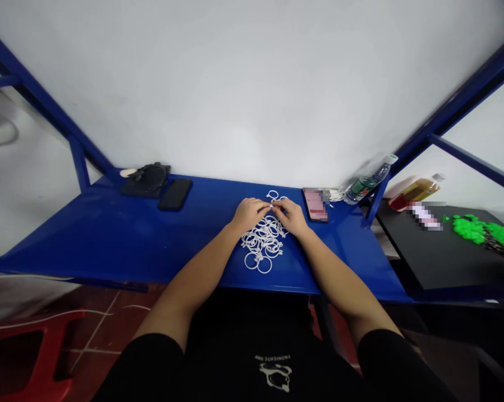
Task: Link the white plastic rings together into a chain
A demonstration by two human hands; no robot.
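Observation:
A pile of several white plastic rings [263, 241] lies on the blue table [121, 234] in front of me. My left hand [248, 214] and my right hand [292, 215] meet just above the far end of the pile. Both have their fingertips pinched together on a small white ring piece [272, 206] between them. A couple of loose white rings [273, 195] lie just beyond my fingers.
A phone with a lit screen [316, 204] lies right of my right hand, a plastic bottle [366, 180] behind it. A black phone [175, 194] and dark pouch [146, 180] sit at the back left. Green parts [481, 230] lie on a black table at right. A red stool [29, 357] stands lower left.

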